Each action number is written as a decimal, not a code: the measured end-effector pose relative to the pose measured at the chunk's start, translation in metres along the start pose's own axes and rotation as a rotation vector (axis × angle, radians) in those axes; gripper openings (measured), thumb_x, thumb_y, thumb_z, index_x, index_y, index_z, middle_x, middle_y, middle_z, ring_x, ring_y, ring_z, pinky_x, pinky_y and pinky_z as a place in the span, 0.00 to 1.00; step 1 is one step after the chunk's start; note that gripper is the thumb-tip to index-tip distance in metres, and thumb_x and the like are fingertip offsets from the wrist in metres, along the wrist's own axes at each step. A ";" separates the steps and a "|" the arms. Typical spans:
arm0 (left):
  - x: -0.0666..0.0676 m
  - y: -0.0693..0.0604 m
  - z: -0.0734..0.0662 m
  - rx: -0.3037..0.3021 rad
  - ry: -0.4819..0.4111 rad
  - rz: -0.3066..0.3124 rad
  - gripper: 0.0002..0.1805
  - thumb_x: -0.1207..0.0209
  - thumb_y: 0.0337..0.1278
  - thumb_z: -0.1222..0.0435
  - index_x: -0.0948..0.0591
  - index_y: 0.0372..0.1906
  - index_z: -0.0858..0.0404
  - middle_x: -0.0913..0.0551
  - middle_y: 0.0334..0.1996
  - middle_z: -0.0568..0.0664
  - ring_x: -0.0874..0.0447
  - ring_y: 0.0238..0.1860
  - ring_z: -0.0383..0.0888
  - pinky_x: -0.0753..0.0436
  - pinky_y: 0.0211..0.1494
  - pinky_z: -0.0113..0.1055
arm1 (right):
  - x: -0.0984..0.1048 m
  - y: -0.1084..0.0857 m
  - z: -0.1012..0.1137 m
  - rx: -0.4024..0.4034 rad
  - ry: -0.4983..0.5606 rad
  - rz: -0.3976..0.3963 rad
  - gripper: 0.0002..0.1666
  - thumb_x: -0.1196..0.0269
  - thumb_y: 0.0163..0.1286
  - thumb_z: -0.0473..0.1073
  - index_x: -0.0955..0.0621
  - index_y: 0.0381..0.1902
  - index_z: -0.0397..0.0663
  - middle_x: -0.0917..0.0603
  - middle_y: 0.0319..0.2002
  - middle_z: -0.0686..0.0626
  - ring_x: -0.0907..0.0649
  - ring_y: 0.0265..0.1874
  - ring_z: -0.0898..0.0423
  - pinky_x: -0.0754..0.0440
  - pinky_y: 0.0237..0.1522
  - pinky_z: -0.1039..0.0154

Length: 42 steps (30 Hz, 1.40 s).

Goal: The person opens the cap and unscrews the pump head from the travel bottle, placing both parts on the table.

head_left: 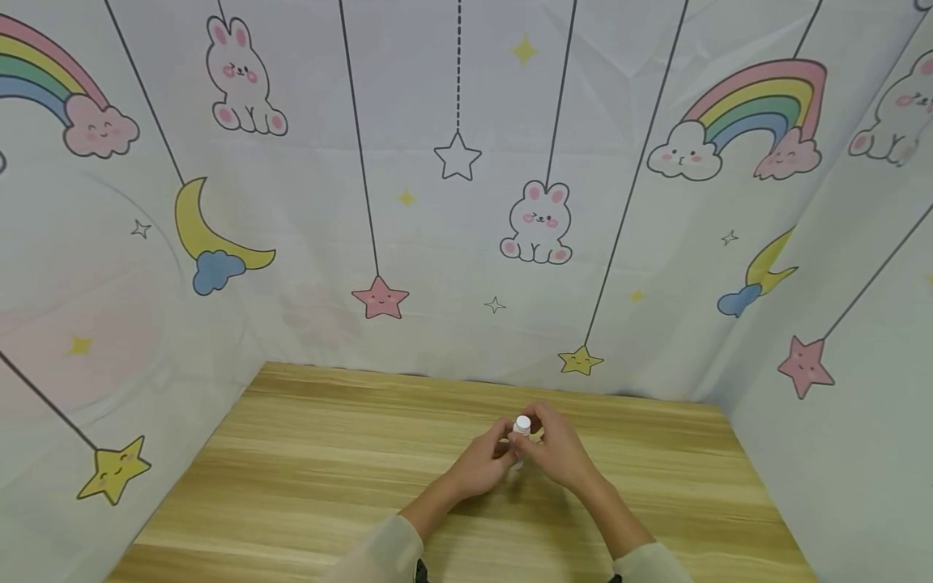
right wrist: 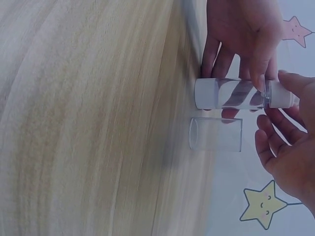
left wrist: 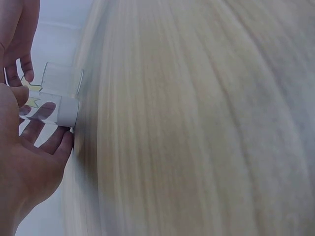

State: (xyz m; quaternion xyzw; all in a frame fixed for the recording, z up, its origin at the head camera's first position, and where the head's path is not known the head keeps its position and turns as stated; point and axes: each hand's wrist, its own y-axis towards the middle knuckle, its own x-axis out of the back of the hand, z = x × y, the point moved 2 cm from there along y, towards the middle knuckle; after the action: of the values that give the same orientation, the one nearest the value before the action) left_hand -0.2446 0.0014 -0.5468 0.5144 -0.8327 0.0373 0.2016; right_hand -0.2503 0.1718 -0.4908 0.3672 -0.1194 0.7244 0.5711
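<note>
A slim bottle with a clear body [right wrist: 239,94], a white base and a white top [head_left: 521,424] is held upright between both hands. My left hand [head_left: 481,463] [left wrist: 29,169] grips the bottle's body, its thumb across the front in the right wrist view. The right hand [head_left: 560,449] [right wrist: 290,152] pinches the white top between thumb and fingers. Beside the bottle, a clear hollow cover [left wrist: 62,78] [right wrist: 216,134] stands on the table. In the left wrist view the white base [left wrist: 68,112] is close to the tabletop, but whether they touch cannot be told.
The wood-grain table [head_left: 328,429] extends around both hands. Behind it and at both sides hangs a pale cloth [head_left: 452,235] printed with rabbits, stars, moons and rainbows. Light sleeves [head_left: 386,551] cover both forearms.
</note>
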 end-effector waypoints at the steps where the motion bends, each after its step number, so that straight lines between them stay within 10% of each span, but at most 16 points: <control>1: 0.000 0.000 0.000 -0.004 0.000 -0.001 0.10 0.48 0.85 0.55 0.28 0.61 0.48 0.20 0.66 0.48 0.19 0.68 0.53 0.19 0.68 0.50 | 0.000 0.000 0.000 -0.002 0.001 -0.002 0.13 0.26 0.72 0.41 0.19 0.48 0.51 0.18 0.41 0.56 0.18 0.45 0.47 0.19 0.42 0.59; 42: -0.003 0.000 0.000 -0.017 -0.012 -0.018 0.09 0.47 0.85 0.56 0.28 0.59 0.51 0.19 0.63 0.50 0.16 0.65 0.54 0.16 0.63 0.48 | 0.005 0.000 -0.004 0.076 -0.045 0.034 0.12 0.27 0.72 0.41 0.17 0.49 0.49 0.18 0.42 0.56 0.20 0.44 0.55 0.18 0.43 0.57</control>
State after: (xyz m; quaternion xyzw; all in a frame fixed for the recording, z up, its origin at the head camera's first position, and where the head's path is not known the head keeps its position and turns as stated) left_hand -0.2435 0.0033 -0.5482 0.5202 -0.8296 0.0253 0.2012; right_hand -0.2521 0.1784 -0.4903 0.4030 -0.1108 0.7294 0.5415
